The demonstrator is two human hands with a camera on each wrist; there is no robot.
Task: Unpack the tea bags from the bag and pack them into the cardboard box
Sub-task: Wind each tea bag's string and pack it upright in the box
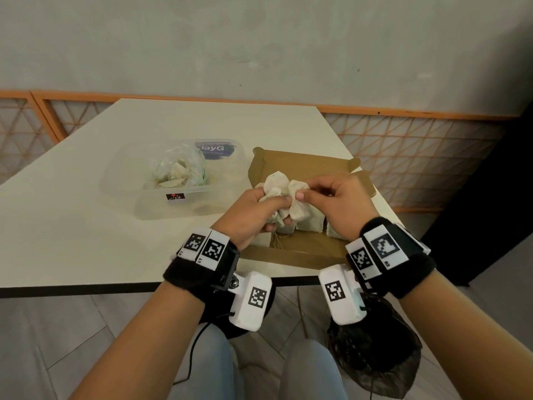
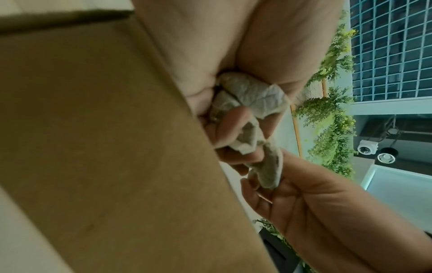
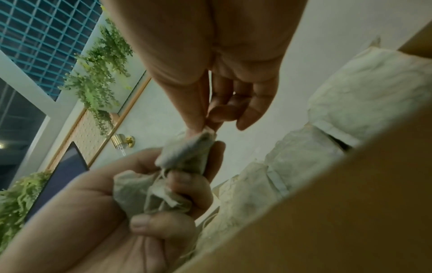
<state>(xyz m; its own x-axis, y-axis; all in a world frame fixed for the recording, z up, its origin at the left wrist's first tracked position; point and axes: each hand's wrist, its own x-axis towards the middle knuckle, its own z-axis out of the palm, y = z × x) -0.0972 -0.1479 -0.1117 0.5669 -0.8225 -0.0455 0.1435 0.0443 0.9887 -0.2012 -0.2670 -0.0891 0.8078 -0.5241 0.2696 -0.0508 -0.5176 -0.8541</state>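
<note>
Over the open brown cardboard box [image 1: 291,166] my left hand [image 1: 259,209] grips a bunch of pale tea bags [image 1: 275,186], also seen bunched in its fist [image 2: 247,99]. My right hand [image 1: 326,189] pinches one tea bag [image 1: 300,203] of that bunch between thumb and forefinger [image 3: 187,151]. Several tea bags [image 3: 304,160] lie in a row inside the box [image 3: 339,212]. The clear plastic bag [image 1: 178,171] with more tea bags sits to the left in a plastic tub.
The clear plastic tub [image 1: 184,203] with a dark label stands on the white table [image 1: 86,226] left of the box. The table's near edge [image 1: 86,290] runs just below my wrists. An orange lattice rail [image 1: 418,157] lines the wall behind.
</note>
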